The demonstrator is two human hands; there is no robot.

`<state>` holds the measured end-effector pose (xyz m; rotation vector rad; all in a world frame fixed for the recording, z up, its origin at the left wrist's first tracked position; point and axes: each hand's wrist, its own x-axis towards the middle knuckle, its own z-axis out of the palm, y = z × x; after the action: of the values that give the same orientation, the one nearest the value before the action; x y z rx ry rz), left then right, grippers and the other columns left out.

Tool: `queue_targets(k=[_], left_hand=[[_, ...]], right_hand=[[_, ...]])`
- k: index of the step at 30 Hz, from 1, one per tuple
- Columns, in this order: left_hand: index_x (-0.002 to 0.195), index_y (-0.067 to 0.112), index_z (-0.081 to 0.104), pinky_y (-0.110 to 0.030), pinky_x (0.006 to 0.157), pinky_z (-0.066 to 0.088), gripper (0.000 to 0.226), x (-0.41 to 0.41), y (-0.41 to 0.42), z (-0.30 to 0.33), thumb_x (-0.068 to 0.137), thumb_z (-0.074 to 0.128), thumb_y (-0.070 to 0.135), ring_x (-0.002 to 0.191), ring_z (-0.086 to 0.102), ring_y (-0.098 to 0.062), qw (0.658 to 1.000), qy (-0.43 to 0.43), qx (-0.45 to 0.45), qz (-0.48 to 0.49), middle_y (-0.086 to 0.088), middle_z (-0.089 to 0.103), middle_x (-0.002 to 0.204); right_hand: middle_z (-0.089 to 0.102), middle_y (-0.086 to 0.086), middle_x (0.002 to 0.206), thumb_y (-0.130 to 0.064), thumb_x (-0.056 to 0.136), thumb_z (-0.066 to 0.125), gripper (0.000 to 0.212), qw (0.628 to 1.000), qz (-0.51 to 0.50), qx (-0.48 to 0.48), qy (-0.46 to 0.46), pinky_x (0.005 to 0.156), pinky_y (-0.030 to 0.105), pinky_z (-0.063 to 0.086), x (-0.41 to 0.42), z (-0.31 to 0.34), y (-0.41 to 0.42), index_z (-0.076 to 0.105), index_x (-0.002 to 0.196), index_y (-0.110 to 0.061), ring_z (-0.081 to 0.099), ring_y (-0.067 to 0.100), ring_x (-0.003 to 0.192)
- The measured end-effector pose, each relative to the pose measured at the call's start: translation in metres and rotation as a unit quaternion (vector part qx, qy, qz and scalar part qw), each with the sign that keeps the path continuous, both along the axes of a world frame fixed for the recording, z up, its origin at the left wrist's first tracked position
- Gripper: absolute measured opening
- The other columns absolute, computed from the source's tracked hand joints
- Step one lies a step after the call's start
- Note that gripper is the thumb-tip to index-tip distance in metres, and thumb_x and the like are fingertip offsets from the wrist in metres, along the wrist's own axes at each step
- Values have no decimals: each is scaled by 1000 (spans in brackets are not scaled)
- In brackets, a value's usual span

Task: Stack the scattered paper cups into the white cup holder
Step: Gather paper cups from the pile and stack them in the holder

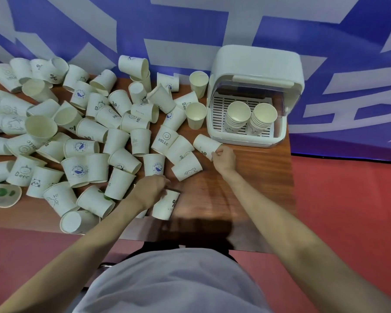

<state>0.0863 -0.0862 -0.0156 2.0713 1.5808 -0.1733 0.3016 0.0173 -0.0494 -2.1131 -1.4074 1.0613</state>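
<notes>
Several white paper cups [95,132] lie scattered over the left and middle of the wooden table [257,177]. The white cup holder [255,71] stands at the back right with its lid up. Inside it are two cup stacks, a left stack [238,116] and a right stack [262,118]. My right hand [224,159] pinches the rim of a tipped cup with a percent mark [205,143] just in front of the holder. My left hand [152,190] grips the rim of another percent-mark cup [167,205] lying near the table's front edge.
Two cups [196,115] stand upright right beside the holder's left wall. A blue and white wall runs behind the table. Red floor lies to the right and in front. Bare wood shows between my hands and in front of the holder.
</notes>
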Motion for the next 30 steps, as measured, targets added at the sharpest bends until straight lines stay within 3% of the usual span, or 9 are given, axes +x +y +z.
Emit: queue_targets(k=[2, 4, 10, 15, 17, 20, 24, 30], left_hand=[[107, 8, 65, -31, 78, 44, 24, -3, -2, -2, 87, 53, 6, 104, 58, -28, 1000, -10, -7, -7, -8, 63, 111], [107, 10, 66, -31, 79, 45, 23, -5, -2, -3, 87, 56, 8, 103, 58, -27, 1000, -19, -16, -8, -7, 64, 111], [104, 11, 71, -28, 82, 45, 20, -3, 9, 3, 84, 66, 13, 100, 61, -23, 997, -68, -26, 3, -6, 67, 107], [96, 11, 74, -6, 69, 36, 15, 21, 36, 33, 82, 70, 10, 82, 56, -5, 988, -150, -5, -25, -1, 71, 99], [93, 12, 74, -11, 69, 38, 13, 34, 51, 48, 81, 71, 10, 77, 55, -6, 981, -183, 27, -50, -1, 71, 95], [93, 10, 74, -29, 70, 47, 12, 54, 79, 69, 81, 71, 9, 75, 54, -9, 966, -234, 97, -60, -4, 69, 92], [95, 9, 74, -21, 68, 42, 13, 81, 114, 96, 82, 70, 8, 74, 54, -9, 928, -285, 235, -42, -4, 68, 90], [91, 8, 74, -29, 65, 48, 19, 112, 153, 104, 85, 60, 19, 77, 63, -25, 898, -265, 350, -34, -7, 66, 85]], right_hand=[[63, 4, 84, -6, 86, 61, 5, 1000, -8, -6, 20, 75, 26, 47, 1, 2, 0, 65, 83, -8, 62, 22, 90], [56, -2, 75, -4, 86, 60, 6, 1000, -9, 6, 25, 74, 25, 47, 4, 7, -3, 65, 84, -6, 56, 17, 82], [61, -1, 79, -10, 83, 63, 3, 993, 2, 118, -5, 70, 30, 51, 28, 21, -20, 61, 85, -10, 59, 14, 76], [62, 3, 75, -10, 83, 62, 3, 964, 55, 252, -72, 67, 37, 51, 61, 37, -31, 59, 84, -8, 59, 18, 72], [61, 2, 76, -10, 85, 60, 2, 947, 62, 296, -107, 69, 37, 49, 73, 47, -29, 59, 85, -8, 57, 18, 73], [59, 5, 77, -7, 87, 57, 2, 919, 74, 350, -164, 70, 35, 44, 95, 62, -21, 59, 89, -6, 53, 20, 73], [59, 8, 82, -8, 88, 56, 5, 895, 37, 388, -215, 71, 32, 36, 123, 73, -1, 58, 92, -5, 50, 23, 77], [58, 10, 79, -4, 85, 58, 6, 877, 20, 403, -262, 68, 35, 35, 143, 74, 27, 59, 92, -5, 49, 26, 75]])
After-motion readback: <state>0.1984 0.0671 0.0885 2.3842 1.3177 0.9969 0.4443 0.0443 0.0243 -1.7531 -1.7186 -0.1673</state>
